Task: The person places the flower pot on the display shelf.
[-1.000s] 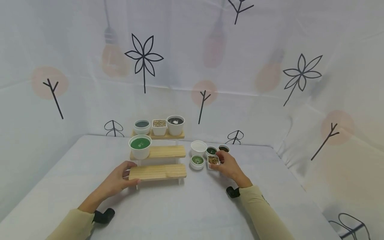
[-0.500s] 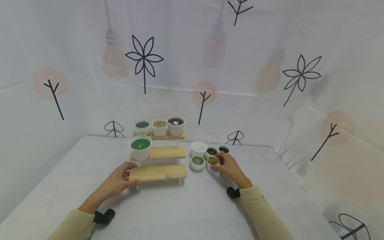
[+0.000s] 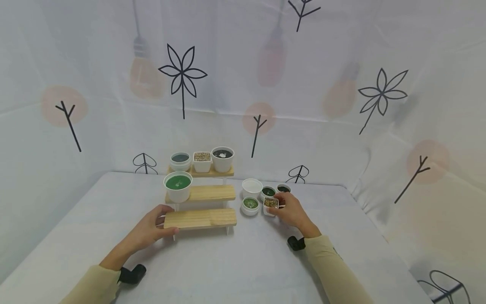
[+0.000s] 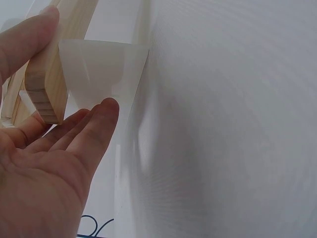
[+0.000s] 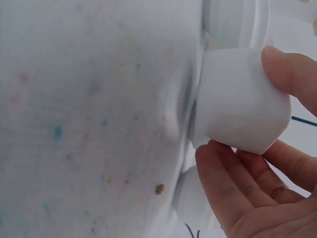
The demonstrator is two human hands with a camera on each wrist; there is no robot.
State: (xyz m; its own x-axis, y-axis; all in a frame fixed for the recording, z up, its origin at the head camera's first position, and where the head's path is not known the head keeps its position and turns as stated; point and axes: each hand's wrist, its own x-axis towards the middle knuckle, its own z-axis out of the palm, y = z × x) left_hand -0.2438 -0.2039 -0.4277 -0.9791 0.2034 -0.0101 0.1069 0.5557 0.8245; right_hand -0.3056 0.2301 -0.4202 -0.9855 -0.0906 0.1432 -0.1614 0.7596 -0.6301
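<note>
At the left end of a three-step wooden display stand, my left hand grips the lowest plank. In the left wrist view the thumb lies on one side of that plank, and the fingers reach past the other side beside a translucent leg. My right hand pinches a small square white bowl of brown grains between thumb and fingers, low over the table. Close to it are a round white bowl of green stuff, a dark green one and a darker one.
A larger white bowl stands behind the small ones. On the stand's middle step sits a bowl of green. The top step bears a grey-blue bowl, a square grain bowl and a dark-filled bowl. Patterned cloth hangs behind.
The right hand and the square bowl have shifted very slightly to the right, away from the green bowl. The left hand stays at the plank.
</note>
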